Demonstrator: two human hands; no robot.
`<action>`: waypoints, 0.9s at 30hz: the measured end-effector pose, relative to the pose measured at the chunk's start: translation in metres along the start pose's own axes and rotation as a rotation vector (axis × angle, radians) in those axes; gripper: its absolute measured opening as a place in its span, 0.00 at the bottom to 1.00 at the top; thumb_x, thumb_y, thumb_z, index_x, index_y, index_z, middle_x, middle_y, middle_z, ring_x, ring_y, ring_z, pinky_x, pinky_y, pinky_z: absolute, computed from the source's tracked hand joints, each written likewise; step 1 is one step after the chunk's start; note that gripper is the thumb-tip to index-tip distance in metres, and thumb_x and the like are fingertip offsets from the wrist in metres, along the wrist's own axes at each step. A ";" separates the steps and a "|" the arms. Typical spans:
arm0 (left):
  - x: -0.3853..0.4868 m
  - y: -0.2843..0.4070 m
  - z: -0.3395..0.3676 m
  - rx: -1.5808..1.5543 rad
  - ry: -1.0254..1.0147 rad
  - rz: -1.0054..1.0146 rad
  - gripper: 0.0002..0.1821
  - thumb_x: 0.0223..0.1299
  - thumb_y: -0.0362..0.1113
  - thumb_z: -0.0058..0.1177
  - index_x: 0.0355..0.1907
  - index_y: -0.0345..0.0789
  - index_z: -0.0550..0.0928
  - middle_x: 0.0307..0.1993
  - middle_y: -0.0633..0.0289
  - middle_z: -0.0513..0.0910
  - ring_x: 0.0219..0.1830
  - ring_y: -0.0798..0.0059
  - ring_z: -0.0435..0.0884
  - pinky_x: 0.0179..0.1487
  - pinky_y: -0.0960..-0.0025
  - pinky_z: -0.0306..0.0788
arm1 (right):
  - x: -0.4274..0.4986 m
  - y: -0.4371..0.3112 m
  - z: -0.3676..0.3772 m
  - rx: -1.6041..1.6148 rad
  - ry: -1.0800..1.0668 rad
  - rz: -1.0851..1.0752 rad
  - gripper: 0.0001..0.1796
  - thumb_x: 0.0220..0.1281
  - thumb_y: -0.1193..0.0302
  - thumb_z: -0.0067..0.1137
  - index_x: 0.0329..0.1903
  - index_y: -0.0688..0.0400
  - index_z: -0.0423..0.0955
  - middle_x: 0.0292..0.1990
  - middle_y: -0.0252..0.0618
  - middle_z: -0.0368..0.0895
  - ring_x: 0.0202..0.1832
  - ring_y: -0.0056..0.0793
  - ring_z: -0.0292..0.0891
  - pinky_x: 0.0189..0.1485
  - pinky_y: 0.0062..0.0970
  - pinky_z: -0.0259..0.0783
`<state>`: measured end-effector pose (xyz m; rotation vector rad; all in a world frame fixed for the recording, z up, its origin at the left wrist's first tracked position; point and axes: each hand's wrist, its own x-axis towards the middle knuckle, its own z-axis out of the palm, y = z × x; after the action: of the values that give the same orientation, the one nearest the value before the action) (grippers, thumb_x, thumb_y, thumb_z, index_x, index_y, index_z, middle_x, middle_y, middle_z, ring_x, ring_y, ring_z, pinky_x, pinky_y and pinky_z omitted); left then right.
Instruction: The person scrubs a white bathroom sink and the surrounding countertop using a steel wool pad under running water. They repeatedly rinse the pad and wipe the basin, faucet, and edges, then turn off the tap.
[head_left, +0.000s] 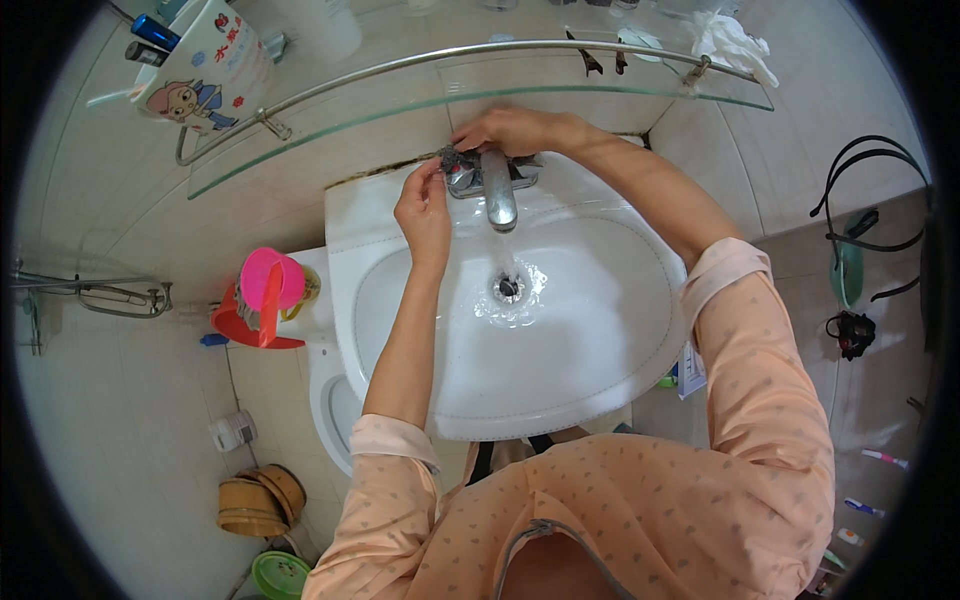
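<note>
A dark grey clump, apparently a steel wool scrubber (448, 158), is pinched between the fingertips of both hands beside the left side of the chrome faucet (499, 191). My left hand (424, 214) comes up from the front, its thumb and fingers at the scrubber's lower edge. Reaching around behind the spout, my right hand (510, 131) meets the scrubber from above, and its wrist crosses the faucet's back right. Water runs from the spout into the white ceramic washbasin (585, 337) and splashes around the drain (509, 286).
Just above the hands is a glass shelf (375, 135) with a metal rail, holding a printed cup (210, 75) and crumpled tissue (731, 45). A toilet (330, 405), pink dipper (271, 279) and wooden buckets (255, 502) are on the left. Headbands (870, 150) hang at right.
</note>
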<state>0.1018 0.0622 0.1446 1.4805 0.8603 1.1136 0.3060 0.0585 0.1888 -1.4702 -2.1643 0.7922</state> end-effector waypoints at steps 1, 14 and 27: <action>0.001 -0.001 0.001 0.049 0.018 0.080 0.09 0.59 0.26 0.46 0.41 0.30 0.79 0.36 0.63 0.80 0.40 0.78 0.77 0.47 0.75 0.69 | -0.006 -0.001 -0.002 0.037 0.025 -0.074 0.17 0.51 0.79 0.51 0.46 0.57 0.77 0.52 0.40 0.74 0.54 0.37 0.69 0.55 0.30 0.66; 0.078 -0.004 0.019 0.867 -0.650 0.050 0.18 0.59 0.44 0.44 0.36 0.32 0.81 0.25 0.49 0.80 0.27 0.54 0.77 0.36 0.60 0.70 | -0.023 0.031 0.005 0.041 -0.145 0.253 0.20 0.57 0.72 0.43 0.52 0.62 0.71 0.56 0.43 0.71 0.56 0.37 0.67 0.60 0.28 0.60; 0.109 0.000 0.051 0.639 -1.017 -0.260 0.17 0.61 0.40 0.44 0.44 0.32 0.80 0.24 0.59 0.79 0.24 0.74 0.78 0.30 0.69 0.71 | -0.091 0.056 0.010 0.045 0.325 0.203 0.16 0.55 0.79 0.50 0.47 0.58 0.76 0.45 0.44 0.79 0.46 0.36 0.75 0.52 0.27 0.68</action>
<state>0.1836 0.1478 0.1651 2.0582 0.6352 -0.2120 0.3726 -0.0128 0.1433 -1.6834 -1.7683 0.6121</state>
